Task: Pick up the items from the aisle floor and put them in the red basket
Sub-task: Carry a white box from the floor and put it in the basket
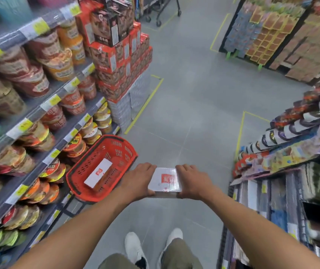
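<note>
The left hand [140, 179] and right hand [191, 180] grip opposite ends of a white wrapped box [165, 180] bearing a red label, fingers curled over its edges. The box is held above the aisle floor [184, 117], just right of the red basket [89, 169]. A second white box [98, 174] lies inside the basket, which stands beside the noodle shelves [38, 113].

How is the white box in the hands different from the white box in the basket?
The held box is gripped at its sides by the left hand and right hand; the basket box lies inside the red basket, untouched. The held box sits square to the view; the basket box lies slanted. Both are white with a red mark.
</note>
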The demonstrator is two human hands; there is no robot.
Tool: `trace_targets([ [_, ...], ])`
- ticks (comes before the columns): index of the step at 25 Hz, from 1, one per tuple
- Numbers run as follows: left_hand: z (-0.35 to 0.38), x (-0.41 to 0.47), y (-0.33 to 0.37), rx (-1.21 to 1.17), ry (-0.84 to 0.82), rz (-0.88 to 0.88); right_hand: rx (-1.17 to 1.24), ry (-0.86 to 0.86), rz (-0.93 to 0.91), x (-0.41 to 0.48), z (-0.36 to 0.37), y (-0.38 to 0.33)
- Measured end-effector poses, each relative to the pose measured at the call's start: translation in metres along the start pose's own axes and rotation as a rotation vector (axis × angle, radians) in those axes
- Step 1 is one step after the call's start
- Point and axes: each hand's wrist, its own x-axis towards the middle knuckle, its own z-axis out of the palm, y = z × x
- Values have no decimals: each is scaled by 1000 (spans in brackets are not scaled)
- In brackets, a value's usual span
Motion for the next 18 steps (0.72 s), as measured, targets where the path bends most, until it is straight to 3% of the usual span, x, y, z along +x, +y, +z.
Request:
trace_targets([
  [4, -7, 21, -37, -71, 64, -124, -69, -19, -145, 77, -18, -6],
  [10, 4, 28, -88, -154, 161, -466, -173, -76, -435, 189, -30, -42],
  [18, 34, 0, -149, -261, 146, -764, -275, -145, -659, 274, -18, -123],
])
